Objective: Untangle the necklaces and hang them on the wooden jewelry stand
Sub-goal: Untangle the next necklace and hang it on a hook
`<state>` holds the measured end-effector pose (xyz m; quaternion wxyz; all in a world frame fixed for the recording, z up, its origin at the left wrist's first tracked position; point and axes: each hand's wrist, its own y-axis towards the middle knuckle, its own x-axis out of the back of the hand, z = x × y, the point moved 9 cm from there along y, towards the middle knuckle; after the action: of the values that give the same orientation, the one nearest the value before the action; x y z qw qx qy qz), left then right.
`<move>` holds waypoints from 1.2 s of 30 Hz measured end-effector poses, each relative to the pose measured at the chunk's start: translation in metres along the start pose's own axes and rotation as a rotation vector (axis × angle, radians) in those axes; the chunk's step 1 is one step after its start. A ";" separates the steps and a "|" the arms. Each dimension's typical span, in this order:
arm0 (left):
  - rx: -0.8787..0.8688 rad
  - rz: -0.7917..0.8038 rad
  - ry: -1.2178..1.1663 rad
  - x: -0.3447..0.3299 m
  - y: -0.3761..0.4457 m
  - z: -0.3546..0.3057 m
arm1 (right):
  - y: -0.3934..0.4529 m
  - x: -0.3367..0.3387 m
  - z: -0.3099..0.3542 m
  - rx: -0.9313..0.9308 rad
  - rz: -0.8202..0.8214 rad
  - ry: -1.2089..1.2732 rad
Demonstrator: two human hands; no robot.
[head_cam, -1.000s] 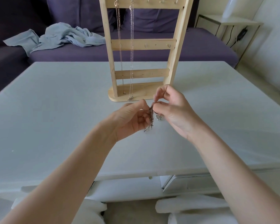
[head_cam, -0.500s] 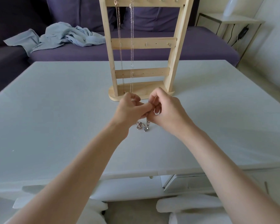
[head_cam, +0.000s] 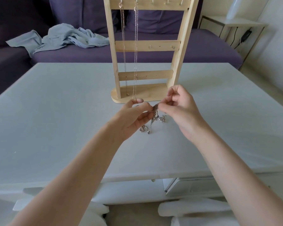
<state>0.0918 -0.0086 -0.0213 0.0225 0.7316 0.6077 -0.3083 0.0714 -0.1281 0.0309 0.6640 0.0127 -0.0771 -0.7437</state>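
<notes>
Your left hand (head_cam: 132,119) and right hand (head_cam: 180,110) meet just above the table, in front of the stand's base. Each one pinches the same knot of silver chains (head_cam: 155,110) between thumb and curled fingers: the left takes it from the left side with the palm turned inward, the right from the right side with its upper fingers lifted and bent. The knot sits between your two sets of fingertips. From it, loose chain ends hang down to the tabletop, where small clumps of links or pendants lie below your left hand and under your right; they are too small to tell which.

Just beyond your hands stands the wooden stand (head_cam: 145,46), upright on its oval base near the middle of the pale table (head_cam: 55,119). Two necklaces (head_cam: 135,54) already hang from hooks on the left part of its top bar, dropping straight down past the two lower bars to near the base. The other hooks on the top bar look bare.

Behind the table runs a purple sofa (head_cam: 203,51) with a crumpled pale blue cloth (head_cam: 64,37) lying on its seat to the left. To the right of the sofa is a small white side table (head_cam: 238,24) with a dark cable hanging beside it.
</notes>
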 end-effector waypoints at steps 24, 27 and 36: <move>-0.256 0.006 0.369 -0.014 -0.003 -0.008 | 0.010 -0.015 -0.023 -0.247 -0.064 0.374; -0.226 -0.023 0.309 -0.010 0.001 -0.005 | 0.013 -0.021 -0.018 -0.253 -0.017 0.511; -0.278 -0.067 0.217 0.008 0.002 -0.029 | 0.013 -0.018 -0.017 -0.284 -0.002 0.605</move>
<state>0.1067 0.0091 -0.0025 0.0475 0.7297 0.6673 -0.1411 0.0881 -0.1130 0.0146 0.6511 0.1404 0.2280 -0.7102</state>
